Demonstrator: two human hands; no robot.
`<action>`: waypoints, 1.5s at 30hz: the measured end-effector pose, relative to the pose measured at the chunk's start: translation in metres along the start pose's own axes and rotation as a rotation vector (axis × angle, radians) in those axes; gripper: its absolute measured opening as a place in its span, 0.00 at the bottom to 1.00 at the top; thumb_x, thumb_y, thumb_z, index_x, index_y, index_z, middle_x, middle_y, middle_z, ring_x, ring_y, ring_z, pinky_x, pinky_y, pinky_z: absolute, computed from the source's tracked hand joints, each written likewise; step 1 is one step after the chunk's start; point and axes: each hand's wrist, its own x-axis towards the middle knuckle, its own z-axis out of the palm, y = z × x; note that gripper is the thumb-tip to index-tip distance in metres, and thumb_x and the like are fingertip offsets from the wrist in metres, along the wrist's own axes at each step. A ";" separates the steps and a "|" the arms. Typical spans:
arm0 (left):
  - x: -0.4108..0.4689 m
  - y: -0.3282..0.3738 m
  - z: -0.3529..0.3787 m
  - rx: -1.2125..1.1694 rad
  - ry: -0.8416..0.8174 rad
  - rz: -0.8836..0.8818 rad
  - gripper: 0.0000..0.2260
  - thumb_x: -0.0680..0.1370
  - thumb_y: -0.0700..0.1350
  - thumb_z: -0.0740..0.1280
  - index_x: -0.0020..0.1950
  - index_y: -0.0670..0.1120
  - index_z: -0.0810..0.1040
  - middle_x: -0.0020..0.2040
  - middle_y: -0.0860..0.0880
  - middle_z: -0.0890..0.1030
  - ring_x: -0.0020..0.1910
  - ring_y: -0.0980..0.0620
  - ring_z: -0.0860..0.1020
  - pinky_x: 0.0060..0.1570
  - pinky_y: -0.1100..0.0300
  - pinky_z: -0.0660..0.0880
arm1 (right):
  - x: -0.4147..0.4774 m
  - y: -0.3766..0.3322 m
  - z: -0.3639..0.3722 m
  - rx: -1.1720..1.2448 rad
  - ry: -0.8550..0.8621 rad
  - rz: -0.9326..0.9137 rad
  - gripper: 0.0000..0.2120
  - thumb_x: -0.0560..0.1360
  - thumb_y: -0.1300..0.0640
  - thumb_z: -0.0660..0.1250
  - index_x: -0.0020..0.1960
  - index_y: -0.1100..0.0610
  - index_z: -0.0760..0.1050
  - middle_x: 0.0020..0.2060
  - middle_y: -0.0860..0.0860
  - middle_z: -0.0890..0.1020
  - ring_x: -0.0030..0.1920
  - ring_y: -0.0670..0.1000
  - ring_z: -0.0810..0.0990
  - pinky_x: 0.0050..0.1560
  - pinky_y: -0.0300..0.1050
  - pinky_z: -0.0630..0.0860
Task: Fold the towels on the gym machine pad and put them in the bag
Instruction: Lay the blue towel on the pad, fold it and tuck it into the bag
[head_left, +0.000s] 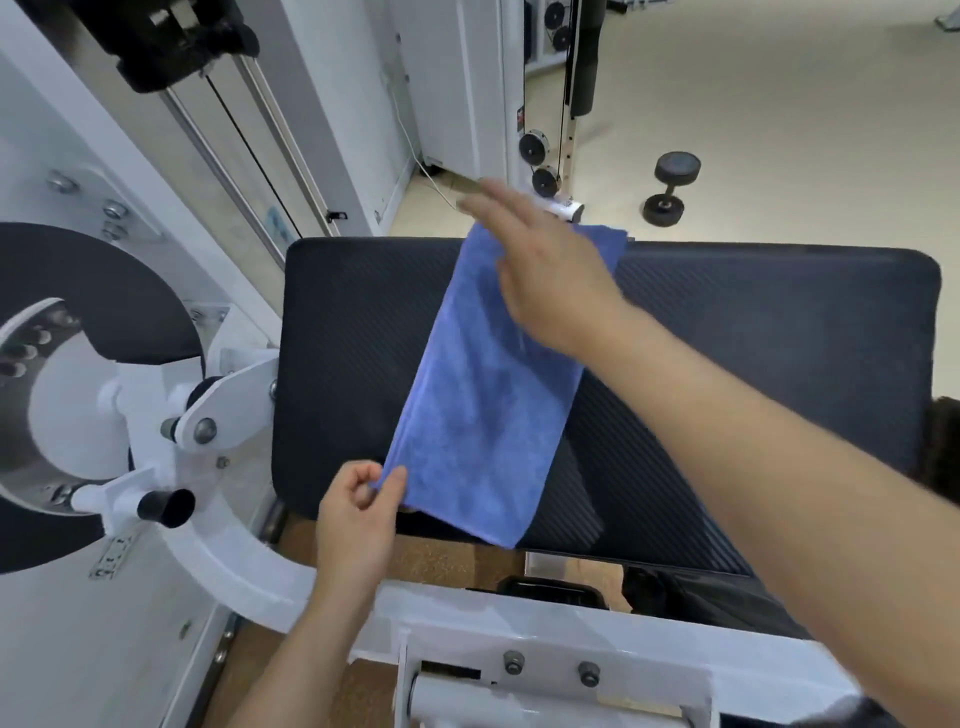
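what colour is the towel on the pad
The towel is blue, a plain periwinkle shade, seen clearly in the head view.

Towel (483, 405): blue cloth, soft matt nap. Pad (753, 322): black, ribbed, matt. Machine frame (228, 566): white painted metal, glossy.

To the right of the blue towel (483, 415) the bench (779, 322) has a wide bare surface, and to its left a narrower bare strip. Close to the left edge of the bench stands the white machine arm (223, 415) with a black-capped peg (166, 506). Along the near edge runs the white frame (519, 623). Beyond the far edge the floor (779, 130) is open, only a dumbbell (670, 189) lies there
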 end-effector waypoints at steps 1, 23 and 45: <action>-0.004 -0.007 -0.001 -0.025 0.024 -0.029 0.07 0.77 0.46 0.70 0.42 0.46 0.74 0.32 0.47 0.77 0.35 0.49 0.73 0.38 0.54 0.71 | -0.018 -0.005 0.010 0.065 0.004 0.019 0.27 0.75 0.68 0.60 0.72 0.53 0.67 0.72 0.49 0.69 0.64 0.55 0.73 0.57 0.50 0.73; -0.013 0.001 -0.034 -0.042 -0.315 0.063 0.12 0.80 0.37 0.64 0.49 0.50 0.85 0.42 0.46 0.80 0.34 0.52 0.74 0.32 0.65 0.72 | -0.192 -0.090 0.087 1.370 0.087 1.361 0.04 0.79 0.62 0.63 0.51 0.61 0.75 0.46 0.56 0.83 0.41 0.53 0.81 0.34 0.42 0.78; -0.018 0.000 -0.014 0.971 -0.627 1.099 0.13 0.75 0.45 0.58 0.50 0.44 0.80 0.54 0.47 0.82 0.59 0.47 0.77 0.56 0.52 0.76 | -0.139 -0.034 0.075 -0.335 -0.050 0.091 0.28 0.72 0.47 0.66 0.71 0.48 0.69 0.71 0.61 0.69 0.71 0.62 0.66 0.60 0.60 0.70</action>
